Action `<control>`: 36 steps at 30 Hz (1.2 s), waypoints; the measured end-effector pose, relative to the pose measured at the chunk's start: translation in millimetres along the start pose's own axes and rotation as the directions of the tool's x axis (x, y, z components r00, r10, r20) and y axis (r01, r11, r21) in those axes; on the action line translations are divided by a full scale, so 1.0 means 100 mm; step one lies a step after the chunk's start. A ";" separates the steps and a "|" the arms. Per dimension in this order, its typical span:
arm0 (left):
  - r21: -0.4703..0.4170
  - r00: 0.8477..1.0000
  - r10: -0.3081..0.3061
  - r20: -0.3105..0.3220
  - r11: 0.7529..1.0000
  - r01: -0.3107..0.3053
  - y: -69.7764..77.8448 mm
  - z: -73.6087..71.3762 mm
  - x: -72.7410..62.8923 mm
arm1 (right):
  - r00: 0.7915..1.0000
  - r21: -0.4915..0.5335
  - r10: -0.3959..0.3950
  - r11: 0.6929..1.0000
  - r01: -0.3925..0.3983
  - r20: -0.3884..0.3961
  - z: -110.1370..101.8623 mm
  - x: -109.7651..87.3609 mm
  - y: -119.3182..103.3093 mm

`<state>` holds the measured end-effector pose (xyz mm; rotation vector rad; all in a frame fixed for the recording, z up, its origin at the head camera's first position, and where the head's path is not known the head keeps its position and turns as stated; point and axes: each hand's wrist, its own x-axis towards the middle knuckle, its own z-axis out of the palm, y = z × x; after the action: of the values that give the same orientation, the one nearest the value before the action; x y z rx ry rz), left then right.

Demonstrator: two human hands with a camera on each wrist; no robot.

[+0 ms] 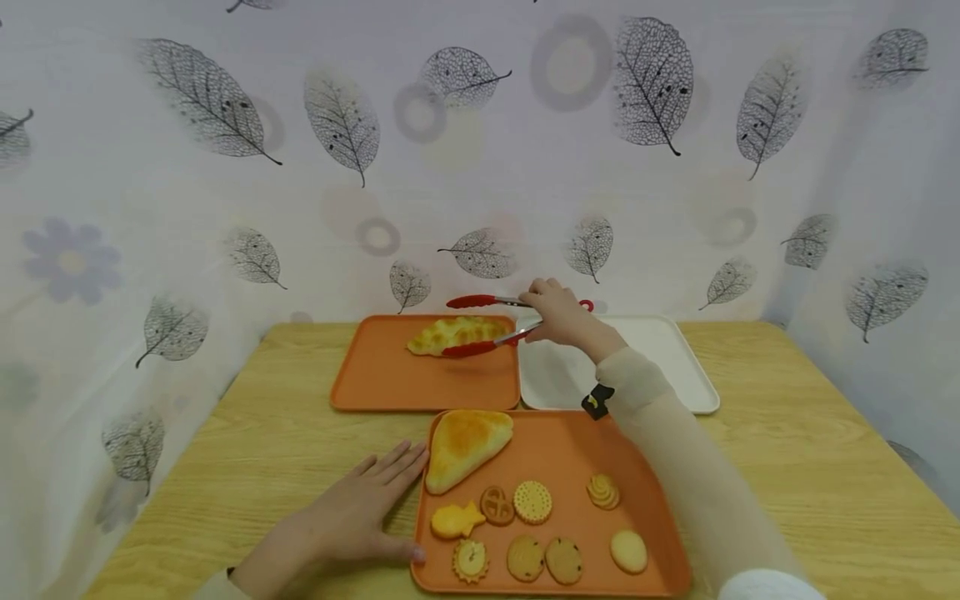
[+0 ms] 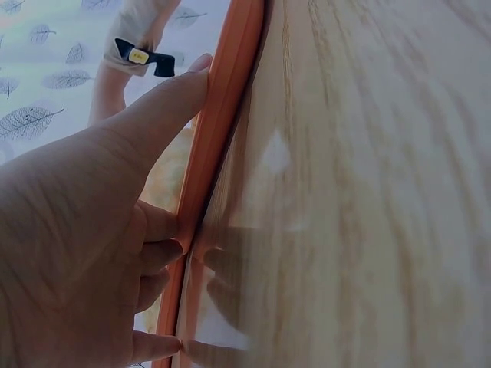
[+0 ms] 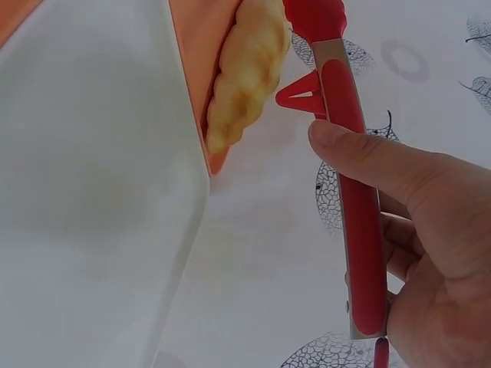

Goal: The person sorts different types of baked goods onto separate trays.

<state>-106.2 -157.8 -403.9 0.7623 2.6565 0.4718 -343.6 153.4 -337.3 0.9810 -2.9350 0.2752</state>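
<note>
My right hand [image 1: 564, 317] grips red-and-metal tongs [image 3: 360, 253], thumb along one handle arm in the right wrist view. Their red tips are spread apart, with a long, knobbly golden bread [image 1: 450, 335] lying between them in the head view. That bread lies on the far orange tray [image 1: 420, 388]. Fingers straight and spread, my left hand [image 1: 352, 515] rests against the left edge of the near orange tray [image 1: 600, 446]. A triangular browned bread [image 1: 467, 446] sits in that tray's far left corner, beside the left fingertips.
A white tray [image 1: 690, 383] stands beside the far orange one, under my right forearm. Several cookies lie in the near tray, among them a fish-shaped one [image 1: 456, 521], a round dotted one [image 1: 532, 502] and a swirled one [image 1: 603, 492]. Leaf-printed cloth [image 1: 480, 167] rises behind the table.
</note>
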 end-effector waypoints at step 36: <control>0.040 1.000 -0.020 0.002 0.999 0.020 0.00 0.00 0.01 | 0.932 0.010 -0.254 0.964 0.265 -0.258 -0.05 -1.35 -0.04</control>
<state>-106.8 -156.9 -404.4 0.7462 2.6765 0.4142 -233.6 231.4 -343.3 1.2229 -2.5443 0.4220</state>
